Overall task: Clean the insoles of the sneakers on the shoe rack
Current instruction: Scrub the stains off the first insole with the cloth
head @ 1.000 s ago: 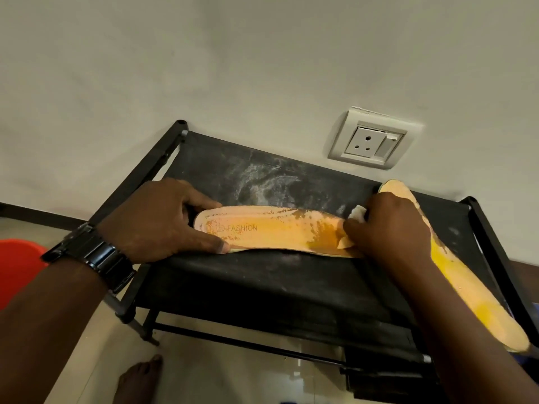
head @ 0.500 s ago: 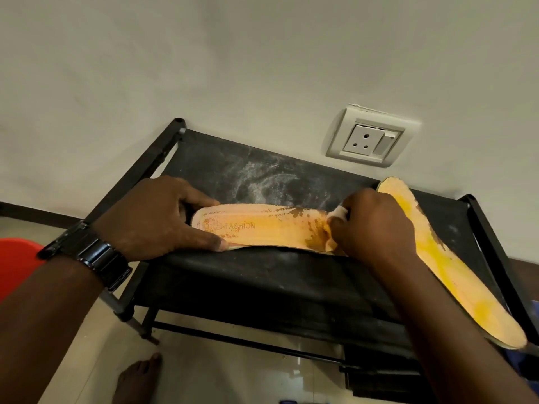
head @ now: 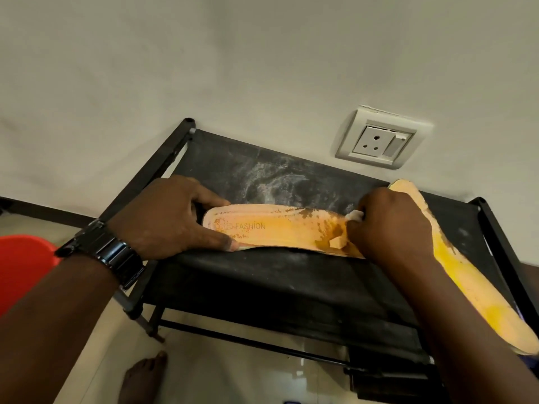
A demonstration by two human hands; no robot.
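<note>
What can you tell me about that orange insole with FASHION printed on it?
The insole is long, thin and orange, foam-like, with FASHION printed near the heel and brown worn patches toward the toe. It lies printed side up on the black shoe rack. The left hand holds its heel end between thumb and finger; the right hand presses a small white wipe on its toe half.

A glossy black metal-link wristwatch [head: 108, 252] sits just behind the left hand [head: 172, 217], at the frame's left. The left forearm [head: 43, 330] and right forearm [head: 466, 330] are bare; a bare foot [head: 143, 380] shows lower left.
</note>
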